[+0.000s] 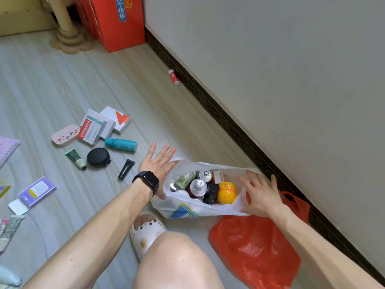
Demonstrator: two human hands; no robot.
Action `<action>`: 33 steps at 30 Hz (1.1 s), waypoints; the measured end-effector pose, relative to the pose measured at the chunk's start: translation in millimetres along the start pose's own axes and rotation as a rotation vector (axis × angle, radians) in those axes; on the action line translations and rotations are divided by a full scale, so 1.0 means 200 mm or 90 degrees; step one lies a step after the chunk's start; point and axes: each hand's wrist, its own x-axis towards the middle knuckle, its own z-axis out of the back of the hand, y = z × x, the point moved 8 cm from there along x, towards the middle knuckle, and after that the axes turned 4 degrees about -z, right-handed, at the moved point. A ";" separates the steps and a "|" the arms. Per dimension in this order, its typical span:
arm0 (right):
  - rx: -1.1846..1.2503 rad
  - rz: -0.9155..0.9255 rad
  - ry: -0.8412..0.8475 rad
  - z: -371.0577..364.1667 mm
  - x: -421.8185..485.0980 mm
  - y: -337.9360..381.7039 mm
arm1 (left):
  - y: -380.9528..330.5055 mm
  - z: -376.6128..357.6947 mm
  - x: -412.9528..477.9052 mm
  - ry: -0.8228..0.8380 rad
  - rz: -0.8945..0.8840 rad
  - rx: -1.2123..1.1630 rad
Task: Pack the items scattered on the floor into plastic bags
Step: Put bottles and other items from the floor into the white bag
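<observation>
Looking down, I see the white plastic bag (187, 207) standing open on the floor (52, 80) at centre, packed with bottles and a yellow container (227, 192). My left hand (157, 163) lies against its rim at 9 o'clock, fingers (163, 152) straight and spread wide, gripping nothing. My right hand (260, 195) sits at the rim at 3 o'clock, likewise splayed. A red bag (254, 247) lies at 5 o'clock of the white one. Out at 10 o'clock, a teal bottle (120, 144), black tube (126, 168), round black case (98, 156) and medicine boxes (95, 128) lie scattered.
</observation>
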 end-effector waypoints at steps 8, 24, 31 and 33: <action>0.197 0.108 -0.220 0.38 -0.19 0.25 | -0.04 0.32 -0.18 -0.113 -0.026 -0.298; 0.346 0.481 -0.359 1.09 -0.35 1.39 | 1.01 -0.23 -1.31 -0.061 0.409 -0.349; 0.294 0.556 -0.308 1.13 -0.19 1.86 | 1.06 -0.86 -1.53 -0.009 0.536 -0.497; 0.262 0.551 -0.288 1.07 -0.08 2.00 | 1.03 -1.03 -1.51 0.014 0.540 -0.533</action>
